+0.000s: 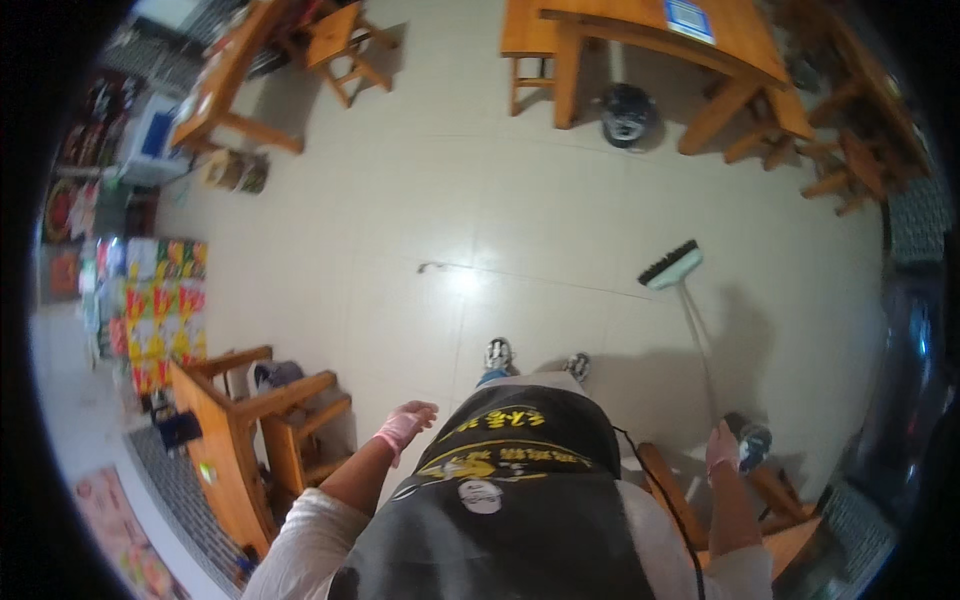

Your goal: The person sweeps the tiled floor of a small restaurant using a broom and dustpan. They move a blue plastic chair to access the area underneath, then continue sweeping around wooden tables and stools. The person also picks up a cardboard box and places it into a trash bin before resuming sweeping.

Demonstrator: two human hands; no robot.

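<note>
My right hand [721,448], in a pink glove, is at the upper end of a broom's thin pale handle [699,337]; the fingers are partly hidden, but they appear closed round it. The broom head [672,265], pale green with dark bristles, lies on the tiled floor ahead and to the right. My left hand [409,424], also in a pink glove, hangs in the air left of my dark apron [517,480], holding nothing, its fingers loosely bent. A thin dark line runs across the floor, with a small dark piece [429,267] at its left end.
A wooden table [675,45] stands ahead with a dark round object [627,116] under it. A wooden stool [349,45] is at the upper left. Colourful stacked boxes [166,315] and wooden furniture [225,442] line the left. More wooden furniture [671,487] stands close at my right.
</note>
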